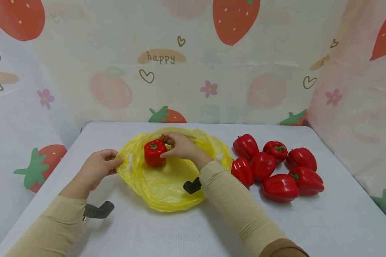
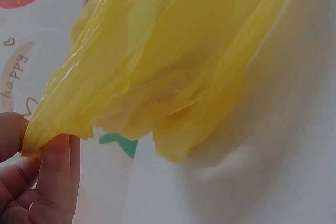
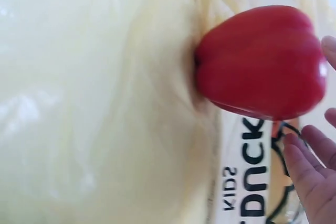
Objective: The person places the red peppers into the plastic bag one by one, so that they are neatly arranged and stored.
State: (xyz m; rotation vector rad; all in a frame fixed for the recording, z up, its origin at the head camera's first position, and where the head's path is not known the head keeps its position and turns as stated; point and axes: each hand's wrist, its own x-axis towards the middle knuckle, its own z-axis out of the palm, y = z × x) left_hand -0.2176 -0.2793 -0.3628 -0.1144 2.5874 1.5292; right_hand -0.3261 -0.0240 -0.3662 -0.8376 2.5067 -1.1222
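Observation:
A yellow plastic bag (image 1: pixel 162 198) lies spread on the table with its mouth wide. My left hand (image 1: pixel 98 169) pinches the bag's left rim between thumb and fingers; the left wrist view shows the thin film (image 2: pixel 152 61) stretched from the fingertips. Inside the bag, near its left side, a red bell pepper (image 1: pixel 154 155) sits with its green stem up. My right hand (image 1: pixel 182 147) reaches in beside it. In the right wrist view the fingers of that hand (image 3: pixel 318 184) are spread and appear apart from the pepper (image 3: pixel 262 66).
Several red bell peppers (image 1: pixel 264 166) are grouped on the white table (image 1: pixel 328 221) to the right of the bag, one close against its right edge. Behind the table hangs a strawberry-print cloth (image 1: pixel 186 78). Dark lettering (image 3: pixel 252 171) is printed on the bag.

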